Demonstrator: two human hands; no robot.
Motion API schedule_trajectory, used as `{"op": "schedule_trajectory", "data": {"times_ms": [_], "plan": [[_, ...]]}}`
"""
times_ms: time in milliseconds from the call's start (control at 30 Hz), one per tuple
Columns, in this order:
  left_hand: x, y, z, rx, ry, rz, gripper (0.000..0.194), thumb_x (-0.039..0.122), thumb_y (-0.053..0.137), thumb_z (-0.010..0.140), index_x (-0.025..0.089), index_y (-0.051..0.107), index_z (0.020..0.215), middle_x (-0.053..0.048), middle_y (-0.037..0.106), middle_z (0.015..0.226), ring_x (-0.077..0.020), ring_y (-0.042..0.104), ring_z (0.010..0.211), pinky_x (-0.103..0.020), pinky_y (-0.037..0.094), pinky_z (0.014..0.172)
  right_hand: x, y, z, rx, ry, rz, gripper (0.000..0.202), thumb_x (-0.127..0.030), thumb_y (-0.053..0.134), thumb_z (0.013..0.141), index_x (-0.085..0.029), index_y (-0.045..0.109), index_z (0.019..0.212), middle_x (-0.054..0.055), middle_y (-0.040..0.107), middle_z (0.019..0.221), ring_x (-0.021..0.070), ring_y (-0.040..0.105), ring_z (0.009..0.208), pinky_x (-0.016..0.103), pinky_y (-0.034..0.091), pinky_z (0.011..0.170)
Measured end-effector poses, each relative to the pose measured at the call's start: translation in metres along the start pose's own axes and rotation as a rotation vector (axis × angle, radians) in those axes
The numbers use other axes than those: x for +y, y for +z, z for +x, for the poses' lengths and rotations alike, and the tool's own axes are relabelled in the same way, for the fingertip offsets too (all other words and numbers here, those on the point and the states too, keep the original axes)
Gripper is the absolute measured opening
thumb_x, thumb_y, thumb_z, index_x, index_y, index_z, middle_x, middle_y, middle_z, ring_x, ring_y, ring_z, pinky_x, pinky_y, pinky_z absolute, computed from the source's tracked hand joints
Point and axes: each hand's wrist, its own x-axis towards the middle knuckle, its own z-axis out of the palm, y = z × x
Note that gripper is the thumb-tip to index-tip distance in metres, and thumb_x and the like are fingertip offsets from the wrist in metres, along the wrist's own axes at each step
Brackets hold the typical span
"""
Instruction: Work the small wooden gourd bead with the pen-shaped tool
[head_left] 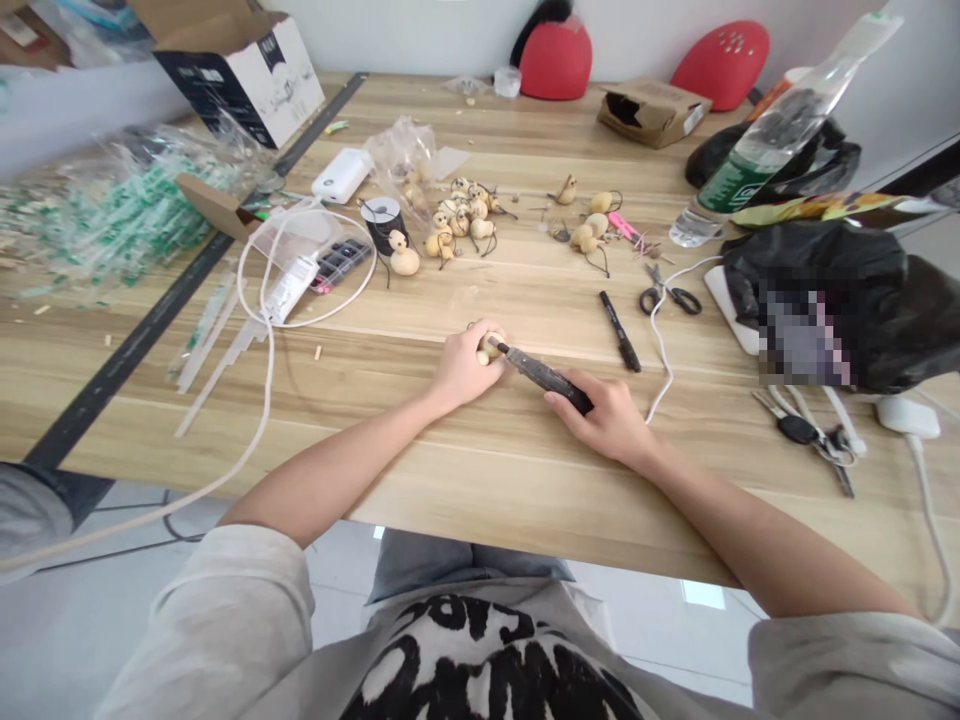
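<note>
Near the front middle of the table, my left hand (470, 368) is closed around a small tan gourd (491, 347), its fingers covering part of it. A dark pen-shaped tool (546, 376) is gripped in my right hand (609, 415), with its narrow tip at the gourd. The exact kind of tool cannot be made out. Farther back lies a cluster of small gourds (461, 215) with dark cords, some showing dark markings. One gourd (405, 256) stands apart beside a spool of black cord (383, 222). Several plainer gourds (589, 235) lie to the right of the cluster.
Right of my hands lie a black marker (619, 332), scissors (670, 298) and keys (806, 430). A plastic bottle (757, 160) stands behind black bags (885, 290). On the left are a power bank (342, 175), looping white cable (270, 400), green-white plastic packets (135, 210) and a box (247, 85).
</note>
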Motion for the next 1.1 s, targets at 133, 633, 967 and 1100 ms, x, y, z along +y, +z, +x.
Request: {"op": "schedule_trajectory", "data": {"times_ms": [133, 633, 967, 1100], "plan": [[-0.0006, 0.0002, 0.0001, 0.003, 0.004, -0.001, 0.018, 0.015, 0.061, 0.067, 0.018, 0.059, 0.084, 0.000, 0.067, 0.079, -0.0128, 0.059, 0.070, -0.023, 0.044, 0.068, 0.0002, 0.0001, -0.0002, 0.000, -0.008, 0.003, 0.031, -0.038, 0.050, 0.088, -0.019, 0.064, 0.107, 0.007, 0.072, 0.084, 0.0223, 0.067, 0.071, 0.030, 0.048, 0.064], [-0.0005, -0.0006, -0.0001, 0.009, 0.004, -0.024, 0.018, 0.014, 0.061, 0.066, 0.018, 0.059, 0.083, 0.001, 0.066, 0.076, -0.0116, 0.057, 0.067, -0.022, 0.043, 0.067, 0.0004, 0.0003, -0.0004, 0.002, -0.008, -0.002, 0.031, -0.038, 0.050, 0.088, -0.017, 0.064, 0.106, 0.006, 0.071, 0.077, 0.0217, 0.066, 0.067, 0.030, 0.047, 0.064], [-0.0003, -0.0002, 0.0000, 0.010, 0.007, -0.022, 0.018, 0.013, 0.060, 0.065, 0.018, 0.059, 0.083, 0.001, 0.064, 0.074, -0.0117, 0.056, 0.066, -0.022, 0.042, 0.066, 0.0011, 0.0011, -0.0005, -0.002, -0.006, 0.020, 0.031, -0.037, 0.051, 0.087, -0.017, 0.064, 0.107, 0.008, 0.073, 0.088, 0.0230, 0.068, 0.073, 0.031, 0.048, 0.068], [-0.0015, 0.0000, 0.0002, 0.014, 0.018, -0.018, 0.019, 0.013, 0.060, 0.065, 0.018, 0.059, 0.083, 0.001, 0.064, 0.074, -0.0112, 0.056, 0.065, -0.022, 0.041, 0.065, 0.0006, 0.0009, -0.0004, -0.004, -0.007, 0.004, 0.031, -0.037, 0.051, 0.087, -0.018, 0.064, 0.107, 0.007, 0.072, 0.083, 0.0222, 0.067, 0.069, 0.030, 0.048, 0.066]]}}
